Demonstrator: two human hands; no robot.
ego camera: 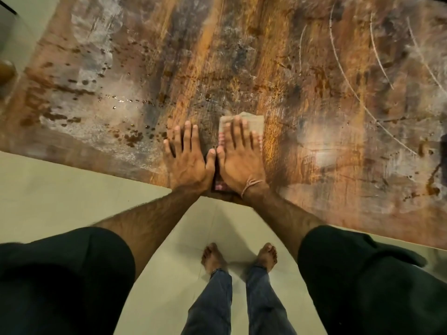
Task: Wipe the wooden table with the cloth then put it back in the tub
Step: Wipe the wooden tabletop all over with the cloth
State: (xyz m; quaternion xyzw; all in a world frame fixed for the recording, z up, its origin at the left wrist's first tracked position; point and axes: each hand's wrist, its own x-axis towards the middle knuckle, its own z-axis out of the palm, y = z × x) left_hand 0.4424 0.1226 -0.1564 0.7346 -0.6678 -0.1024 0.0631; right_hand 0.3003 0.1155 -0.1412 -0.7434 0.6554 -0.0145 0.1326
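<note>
While the folded beige cloth with a pink-fringed edge lies low in the middle of the frame, close to the near edge of the tabletop, it is pinned directly beneath the right hand, whose fingers are laid straight and slightly spread across it. Only the cloth's far end and right border are seen beyond the fingertips. A dark strip is also shown between the two wrists, so its long axis is judged to run up and down the frame, away from the near edge. The left hand is pressed flat on bare wood just beside the cloth, fingers spread, the two thumbs nearly touching; nothing is held by it. The right hand is therefore judged the one by which the next stroke would be driven. The worn brown wooden tabletop is streaked with pale grey smears, dark spots at the left and curved scratches at the upper right. Pale floor tiles are seen below it. No tub is in view.
</note>
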